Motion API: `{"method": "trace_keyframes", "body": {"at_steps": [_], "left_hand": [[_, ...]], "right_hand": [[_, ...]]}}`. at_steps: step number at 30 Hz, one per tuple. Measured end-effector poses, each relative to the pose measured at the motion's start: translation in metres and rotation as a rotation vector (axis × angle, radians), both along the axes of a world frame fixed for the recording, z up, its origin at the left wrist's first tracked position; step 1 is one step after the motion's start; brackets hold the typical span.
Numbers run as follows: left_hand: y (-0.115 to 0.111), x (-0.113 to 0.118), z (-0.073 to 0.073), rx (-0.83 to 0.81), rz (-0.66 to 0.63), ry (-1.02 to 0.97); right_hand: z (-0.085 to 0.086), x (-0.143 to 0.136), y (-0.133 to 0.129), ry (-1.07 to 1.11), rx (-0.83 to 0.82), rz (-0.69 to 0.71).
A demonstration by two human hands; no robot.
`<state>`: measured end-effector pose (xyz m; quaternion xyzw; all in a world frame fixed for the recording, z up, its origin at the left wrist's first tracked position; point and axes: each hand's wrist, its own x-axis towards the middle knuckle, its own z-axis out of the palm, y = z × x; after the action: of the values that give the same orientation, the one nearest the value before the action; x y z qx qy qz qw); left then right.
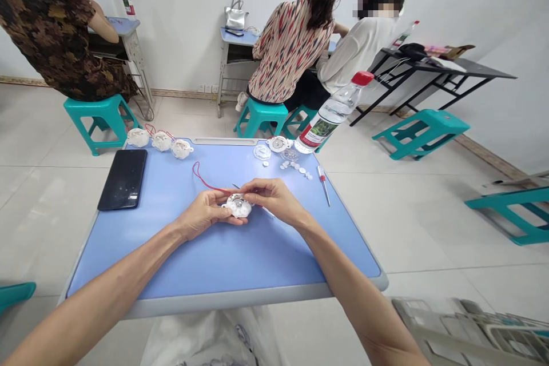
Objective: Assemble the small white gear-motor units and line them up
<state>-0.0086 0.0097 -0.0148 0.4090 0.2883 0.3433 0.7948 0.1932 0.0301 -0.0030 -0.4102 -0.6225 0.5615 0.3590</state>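
One round white case (238, 207) is held over a blue desk (193, 266). The left hand (209, 213) grips its left edge; the right hand (271, 196) pinches at its far-right edge, on what I cannot tell. Its face tilts upward, long axis unclear; one red cord (206, 184) trails far-left.

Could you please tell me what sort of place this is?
Probably a classroom or training room, judging by the small desks, teal stools and seated people.
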Motion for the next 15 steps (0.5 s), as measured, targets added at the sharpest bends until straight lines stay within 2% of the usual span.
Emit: {"method": "trace_keyframes", "body": {"at_steps": [5, 15], "left_hand": [[-0.0003, 0.0002, -0.0015, -0.01, -0.006, 0.014], [-0.0001, 0.0006, -0.002, 0.002, -0.008, 0.016]], "right_hand": [[-0.0005, -0.0005, -0.001, 0.028, -0.065, -0.009], [0.0028, -0.0002, -0.0034, 0.017, -0.051, 0.009]]}}
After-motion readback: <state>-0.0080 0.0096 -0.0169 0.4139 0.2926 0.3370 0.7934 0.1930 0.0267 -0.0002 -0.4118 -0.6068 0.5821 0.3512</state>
